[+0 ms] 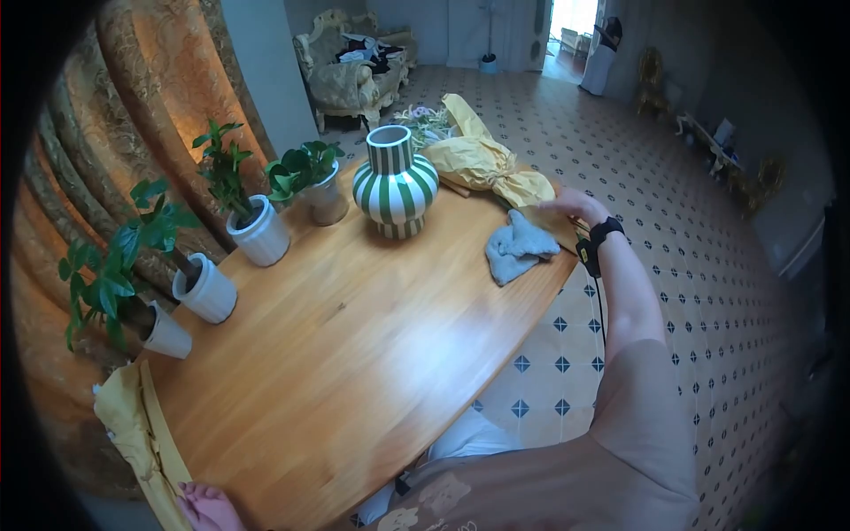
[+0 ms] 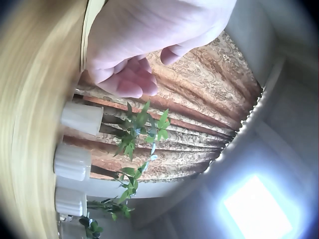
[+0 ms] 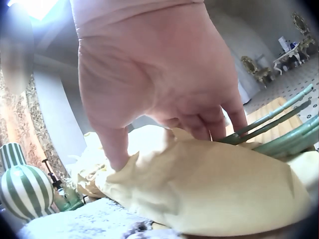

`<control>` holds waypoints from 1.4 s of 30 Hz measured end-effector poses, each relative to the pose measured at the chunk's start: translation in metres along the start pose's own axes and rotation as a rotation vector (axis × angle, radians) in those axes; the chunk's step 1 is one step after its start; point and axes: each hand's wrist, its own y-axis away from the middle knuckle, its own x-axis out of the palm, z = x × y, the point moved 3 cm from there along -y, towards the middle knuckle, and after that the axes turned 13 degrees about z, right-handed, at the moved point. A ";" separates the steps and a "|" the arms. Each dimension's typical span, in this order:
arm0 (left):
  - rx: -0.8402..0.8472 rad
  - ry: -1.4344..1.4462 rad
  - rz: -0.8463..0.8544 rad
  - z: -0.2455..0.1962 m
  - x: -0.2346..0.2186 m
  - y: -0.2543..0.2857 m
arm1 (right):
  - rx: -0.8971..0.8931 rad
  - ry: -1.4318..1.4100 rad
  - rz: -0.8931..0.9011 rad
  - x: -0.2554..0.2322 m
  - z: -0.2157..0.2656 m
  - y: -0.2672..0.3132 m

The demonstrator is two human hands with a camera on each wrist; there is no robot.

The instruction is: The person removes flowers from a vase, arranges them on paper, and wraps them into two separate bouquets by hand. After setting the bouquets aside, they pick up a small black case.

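At the table's far right end, my right hand (image 1: 580, 206) (image 3: 159, 69) grips the tail of a yellow paper-wrapped bundle (image 1: 474, 161) (image 3: 214, 184), thumb on one side and fingers on the other. Green stems (image 3: 279, 112) run beside those fingers. A grey-blue cloth (image 1: 520, 247) (image 3: 89, 221) lies just in front of the bundle. My left hand (image 1: 210, 508) (image 2: 149, 40) is at the near left table edge, fingers loosely curled with nothing visible in them, beside folded yellow paper (image 1: 137, 425). Whether it touches that paper I cannot tell.
A green-and-white striped vase (image 1: 396, 190) (image 3: 25, 191) stands upright near the far end of the wooden table (image 1: 345, 354). Several potted plants line the curtain side, among them one in a white pot (image 1: 258, 232). Pale flowers (image 1: 425, 124) lie behind the vase.
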 end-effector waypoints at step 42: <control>-0.291 -0.141 0.229 0.062 0.076 0.012 | -0.767 -0.313 -0.644 0.091 0.151 0.249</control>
